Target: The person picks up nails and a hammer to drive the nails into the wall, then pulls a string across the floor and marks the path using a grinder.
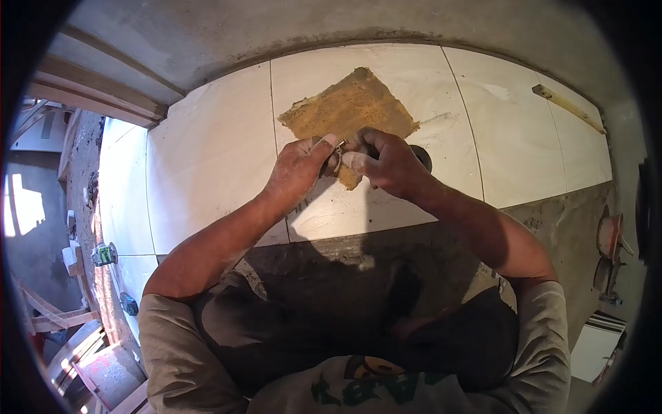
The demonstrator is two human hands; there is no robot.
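Note:
My left hand (298,165) and my right hand (392,162) meet over the pale floor tiles, both with fingers closed. Between the fingertips is a small brass-coloured piece (340,145) with a thin, light loop below it; its exact kind is too small to make out. Just beyond the hands, a worn yellow-brown foam sheet (352,105) lies on the tiles. A scrap of the same colour (350,178) shows under my fingers. Partly hidden behind my right hand is a dark round object (421,159).
Large white tiles (207,159) run along the wall, with bare grey floor (324,262) nearer me. A wooden strip (569,108) lies at the far right. Power tools (105,254) rest on the left, near a bucket (114,372). Stacked tiles (596,348) stand lower right.

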